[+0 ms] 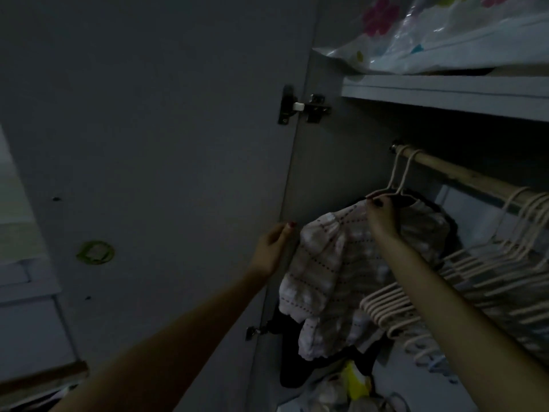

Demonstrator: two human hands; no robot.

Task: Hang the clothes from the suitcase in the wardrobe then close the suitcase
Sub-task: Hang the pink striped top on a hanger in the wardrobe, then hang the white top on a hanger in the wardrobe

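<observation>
A white knitted garment [329, 275] with dotted lines hangs on a white hanger [399, 179] hooked over the wooden wardrobe rail [463, 176] at its left end. My right hand [381, 215] pinches the hanger's shoulder at the top of the garment. My left hand [271, 248] holds the garment's left sleeve edge beside the wardrobe door's hinge side. A dark garment [294, 361] hangs behind and below the white one. The suitcase is out of view.
Several empty white hangers [487, 263] crowd the rail to the right. The open wardrobe door [154, 162] fills the left. A shelf [445, 96] above holds a flowered plastic bag [445, 34]. Yellow and pale items [353, 382] lie on the wardrobe floor.
</observation>
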